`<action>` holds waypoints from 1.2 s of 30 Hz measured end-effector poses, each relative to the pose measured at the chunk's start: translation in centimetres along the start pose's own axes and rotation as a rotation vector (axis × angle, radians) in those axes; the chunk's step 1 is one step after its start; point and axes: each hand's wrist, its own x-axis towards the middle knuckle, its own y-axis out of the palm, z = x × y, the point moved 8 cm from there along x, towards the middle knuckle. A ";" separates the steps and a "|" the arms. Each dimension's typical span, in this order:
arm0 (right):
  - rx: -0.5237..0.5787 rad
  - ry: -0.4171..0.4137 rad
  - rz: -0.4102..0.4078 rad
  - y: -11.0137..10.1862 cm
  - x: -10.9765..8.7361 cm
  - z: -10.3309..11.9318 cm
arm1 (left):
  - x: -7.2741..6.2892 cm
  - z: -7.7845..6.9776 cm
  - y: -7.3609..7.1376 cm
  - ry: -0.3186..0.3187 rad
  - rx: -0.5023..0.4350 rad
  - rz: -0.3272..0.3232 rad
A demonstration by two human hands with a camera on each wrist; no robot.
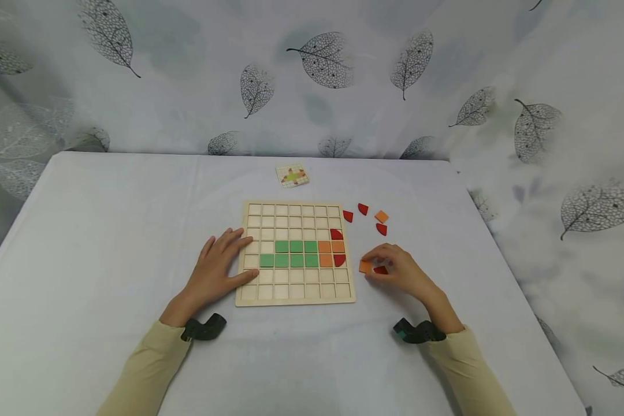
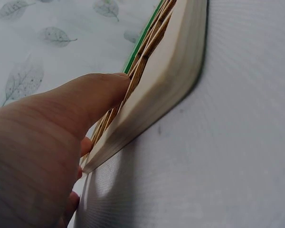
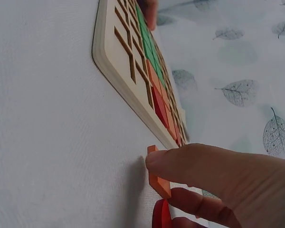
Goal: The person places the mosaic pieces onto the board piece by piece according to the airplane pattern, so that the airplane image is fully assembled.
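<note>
A wooden grid board (image 1: pixel 296 293) lies on the table. Set in its cells are several green square tiles (image 1: pixel 296 260), 3 orange ones (image 1: pixel 325 247) at the right end and 2 red quarter-round pieces (image 1: pixel 340 260). My left hand (image 1: pixel 215 268) rests over the board's left edge, fingers spread and thumb on the wood. Right of the board, my right hand (image 1: pixel 400 271) pinches an orange square tile (image 3: pixel 159 183) between thumb and finger, just over the cloth. A red piece (image 3: pixel 161 214) sits close under the fingers of that hand.
Beyond the right hand lie 3 loose red quarter-round pieces (image 1: pixel 363 209) and an orange tile (image 1: pixel 382 216). A small pattern card (image 1: pixel 293 175) is behind the board. White cloth (image 1: pixel 109 242) covers the table. Both wrists wear a black camera mount (image 1: pixel 205 327).
</note>
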 end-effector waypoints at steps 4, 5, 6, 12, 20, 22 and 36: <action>-0.017 0.000 0.005 0.1 0.0 -0.1 | 0.0 0.0 -0.1 0.008 0.002 -0.010; -0.019 0.004 0.005 0.1 0.1 -0.1 | 0.0 0.0 -0.1 0.011 0.002 -0.014; -0.023 0.009 0.003 0.1 0.1 -0.1 | 0.0 0.0 -0.1 0.013 0.003 -0.017; -0.029 0.040 -0.005 0.2 0.1 -0.1 | 0.0 0.1 0.0 0.013 0.004 -0.020; -0.023 0.018 -0.029 0.5 0.2 0.3 | 0.1 0.1 0.1 0.012 0.007 -0.010; -0.015 0.006 -0.036 0.5 0.2 0.4 | 0.1 0.1 0.1 0.010 0.006 -0.006; 0.059 -0.088 -0.044 1.3 0.3 1.6 | 0.1 0.0 -0.1 0.013 0.001 -0.014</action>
